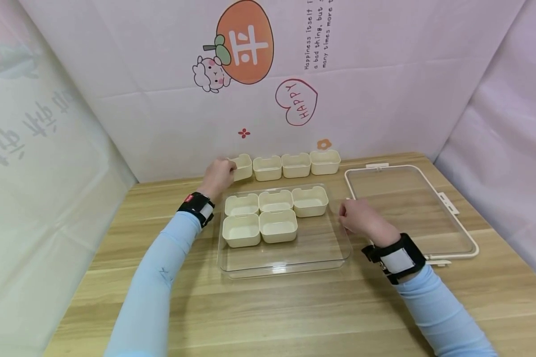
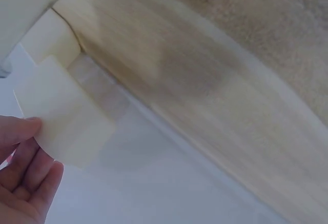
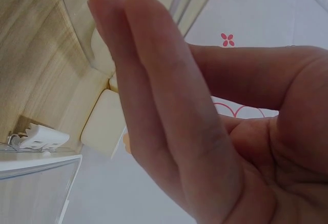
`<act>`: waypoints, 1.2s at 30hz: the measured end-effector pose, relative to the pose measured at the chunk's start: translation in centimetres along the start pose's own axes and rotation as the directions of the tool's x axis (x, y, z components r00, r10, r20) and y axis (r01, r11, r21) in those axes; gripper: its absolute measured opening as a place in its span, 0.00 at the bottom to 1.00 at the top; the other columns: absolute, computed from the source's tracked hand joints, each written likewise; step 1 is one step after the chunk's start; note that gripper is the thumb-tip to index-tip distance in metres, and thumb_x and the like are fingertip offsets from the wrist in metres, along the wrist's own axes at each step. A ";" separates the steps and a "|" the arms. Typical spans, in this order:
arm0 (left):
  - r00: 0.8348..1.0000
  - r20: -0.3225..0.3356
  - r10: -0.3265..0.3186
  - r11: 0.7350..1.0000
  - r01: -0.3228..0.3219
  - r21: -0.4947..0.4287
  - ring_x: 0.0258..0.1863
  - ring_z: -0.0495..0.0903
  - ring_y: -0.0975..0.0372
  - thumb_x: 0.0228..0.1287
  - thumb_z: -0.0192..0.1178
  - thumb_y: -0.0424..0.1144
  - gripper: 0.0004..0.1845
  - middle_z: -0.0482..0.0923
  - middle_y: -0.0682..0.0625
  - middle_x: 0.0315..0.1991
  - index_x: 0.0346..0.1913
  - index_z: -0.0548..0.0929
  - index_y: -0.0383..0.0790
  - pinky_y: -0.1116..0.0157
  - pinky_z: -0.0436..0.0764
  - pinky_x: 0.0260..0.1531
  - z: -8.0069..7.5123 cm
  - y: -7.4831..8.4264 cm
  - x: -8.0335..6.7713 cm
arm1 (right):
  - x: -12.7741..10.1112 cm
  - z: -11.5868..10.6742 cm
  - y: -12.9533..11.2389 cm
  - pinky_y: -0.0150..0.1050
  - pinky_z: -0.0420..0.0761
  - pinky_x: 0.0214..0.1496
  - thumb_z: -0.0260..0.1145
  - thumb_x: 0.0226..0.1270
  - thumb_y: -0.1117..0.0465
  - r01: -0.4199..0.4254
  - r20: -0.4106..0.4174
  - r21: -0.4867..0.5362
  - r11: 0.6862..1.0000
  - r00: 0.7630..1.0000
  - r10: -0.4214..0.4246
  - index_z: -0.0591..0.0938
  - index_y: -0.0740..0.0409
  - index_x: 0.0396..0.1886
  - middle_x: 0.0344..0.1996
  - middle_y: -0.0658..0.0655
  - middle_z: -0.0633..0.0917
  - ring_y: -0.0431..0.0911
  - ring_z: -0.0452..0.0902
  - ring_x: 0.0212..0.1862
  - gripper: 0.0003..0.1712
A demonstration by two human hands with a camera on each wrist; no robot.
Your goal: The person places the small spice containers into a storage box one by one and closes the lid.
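Resting by the clear tray's right edge, right hand has straight fingers and grasps nothing. Tray's long axis runs near-to-far; five cream cups fill its far part. At the table's far edge, left hand grips the row's leftmost cup, partly hidden.

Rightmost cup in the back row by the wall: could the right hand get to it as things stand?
Probably yes. The right hand sits by the clear tray's right edge, holding nothing visible. The rightmost cup stands past the tray's far corner with bare table between. The left hand is at the row's other end.
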State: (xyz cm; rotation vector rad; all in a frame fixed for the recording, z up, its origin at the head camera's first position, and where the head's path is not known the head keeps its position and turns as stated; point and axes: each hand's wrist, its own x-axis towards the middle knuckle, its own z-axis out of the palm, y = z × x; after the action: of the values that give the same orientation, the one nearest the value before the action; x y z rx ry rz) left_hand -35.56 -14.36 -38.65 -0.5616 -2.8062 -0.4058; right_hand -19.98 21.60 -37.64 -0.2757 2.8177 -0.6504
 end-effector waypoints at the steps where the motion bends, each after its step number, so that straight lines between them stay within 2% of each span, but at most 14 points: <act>1: 1.000 -0.010 0.008 1.000 -0.008 0.001 0.35 0.76 0.55 0.61 0.52 0.26 0.11 0.81 0.43 0.34 0.36 0.86 0.35 0.60 0.78 0.39 -0.1 0.1 -0.1 | 0.0 0.0 0.0 0.33 0.72 0.25 0.59 0.65 0.65 0.001 0.000 -0.002 1.000 1.000 -0.001 0.77 0.64 0.29 0.21 0.56 0.82 0.43 0.77 0.23 0.07; 6: 0.995 -0.079 0.069 0.997 -0.067 0.026 0.31 0.74 0.56 0.59 0.52 0.26 0.10 0.78 0.46 0.28 0.31 0.85 0.36 0.62 0.76 0.33 -0.5 0.7 -0.8 | 0.1 0.1 0.0 0.33 0.72 0.25 0.59 0.65 0.65 0.004 -0.001 -0.007 1.000 1.000 -0.004 0.77 0.64 0.29 0.21 0.56 0.81 0.43 0.77 0.23 0.07; 12: 0.978 -0.148 0.146 0.989 -0.142 0.036 0.29 0.73 0.57 0.56 0.54 0.25 0.09 0.75 0.47 0.26 0.29 0.84 0.35 0.64 0.74 0.30 -1.4 2.1 -1.7 | 0.0 0.1 0.0 0.34 0.72 0.25 0.58 0.65 0.66 0.007 -0.001 0.017 1.000 1.000 -0.007 0.77 0.64 0.28 0.21 0.56 0.81 0.44 0.76 0.23 0.07; 16: 0.968 -0.164 0.191 0.982 -0.189 0.025 0.29 0.73 0.57 0.57 0.55 0.26 0.08 0.76 0.46 0.26 0.31 0.85 0.33 0.64 0.74 0.31 -2.2 3.3 -2.1 | 0.0 0.0 0.0 0.34 0.73 0.26 0.58 0.65 0.66 0.003 0.005 0.024 1.000 1.000 -0.003 0.76 0.64 0.28 0.22 0.57 0.80 0.44 0.76 0.23 0.07; 24: 0.936 -0.199 0.289 0.957 -0.285 0.052 0.30 0.74 0.56 0.55 0.57 0.26 0.07 0.76 0.46 0.24 0.30 0.85 0.33 0.64 0.76 0.34 -3.2 5.4 -2.8 | -0.1 -0.1 -0.2 0.34 0.73 0.26 0.58 0.66 0.66 -0.003 0.015 0.027 1.000 1.000 0.003 0.76 0.65 0.29 0.23 0.57 0.81 0.44 0.77 0.24 0.07; 31: 0.905 -0.231 0.356 0.934 -0.352 0.063 0.27 0.72 0.57 0.54 0.56 0.26 0.07 0.75 0.47 0.21 0.28 0.84 0.34 0.65 0.74 0.30 -3.8 7.1 -3.5 | -0.2 -0.1 -0.2 0.34 0.73 0.26 0.58 0.65 0.66 0.005 0.009 0.032 0.999 1.000 -0.005 0.76 0.65 0.28 0.22 0.57 0.81 0.44 0.77 0.24 0.07; 36: 0.897 -0.222 0.381 0.924 -0.377 0.064 0.26 0.72 0.58 0.55 0.55 0.27 0.07 0.74 0.48 0.21 0.27 0.83 0.35 0.66 0.74 0.29 -4.1 8.1 -3.9 | -0.1 -0.1 -0.2 0.34 0.72 0.25 0.58 0.66 0.66 0.010 0.008 0.020 1.000 1.000 -0.010 0.76 0.66 0.29 0.21 0.57 0.81 0.44 0.76 0.24 0.07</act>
State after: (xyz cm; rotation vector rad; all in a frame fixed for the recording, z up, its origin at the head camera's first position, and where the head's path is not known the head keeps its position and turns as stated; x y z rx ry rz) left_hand -27.98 -9.83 -34.20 -0.9677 -2.4001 -0.3358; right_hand -19.92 21.48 -37.46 -0.2883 2.8019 -0.6772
